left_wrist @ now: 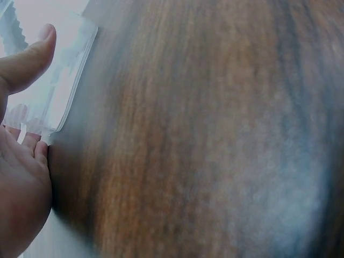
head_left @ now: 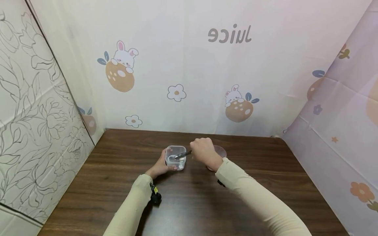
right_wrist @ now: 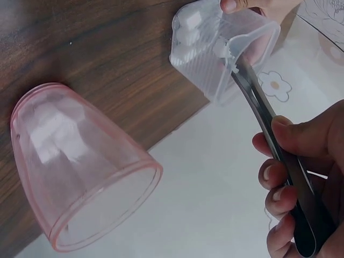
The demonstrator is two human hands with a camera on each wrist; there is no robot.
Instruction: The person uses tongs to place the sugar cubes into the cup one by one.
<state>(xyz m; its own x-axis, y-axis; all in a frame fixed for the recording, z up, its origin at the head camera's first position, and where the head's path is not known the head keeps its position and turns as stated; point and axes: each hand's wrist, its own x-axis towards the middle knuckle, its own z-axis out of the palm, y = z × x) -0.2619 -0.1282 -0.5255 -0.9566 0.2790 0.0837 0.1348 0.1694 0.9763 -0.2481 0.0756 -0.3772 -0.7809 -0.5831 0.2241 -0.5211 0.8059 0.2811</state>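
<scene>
Left forearm [head_left: 128, 206] extended forward and angled inward, left hand [head_left: 160, 165] gripping, left thumb [left_wrist: 29, 64] set apart from its fingers, right forearm [head_left: 257, 193] reaching diagonally inward, right hand [head_left: 203, 150] back uppermost, right fingers [right_wrist: 280, 200] curled in a hold, right thumb [right_wrist: 306, 134] opposing.

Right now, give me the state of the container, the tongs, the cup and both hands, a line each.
Clear container: open at the top, white pieces inside.
Tongs: tips inside the container; whether they grip a piece, I cannot tell.
Pink cup: upright on the table, open, white pieces visible through its wall.
Left hand: holds the container.
Right hand: grips the tongs.
</scene>
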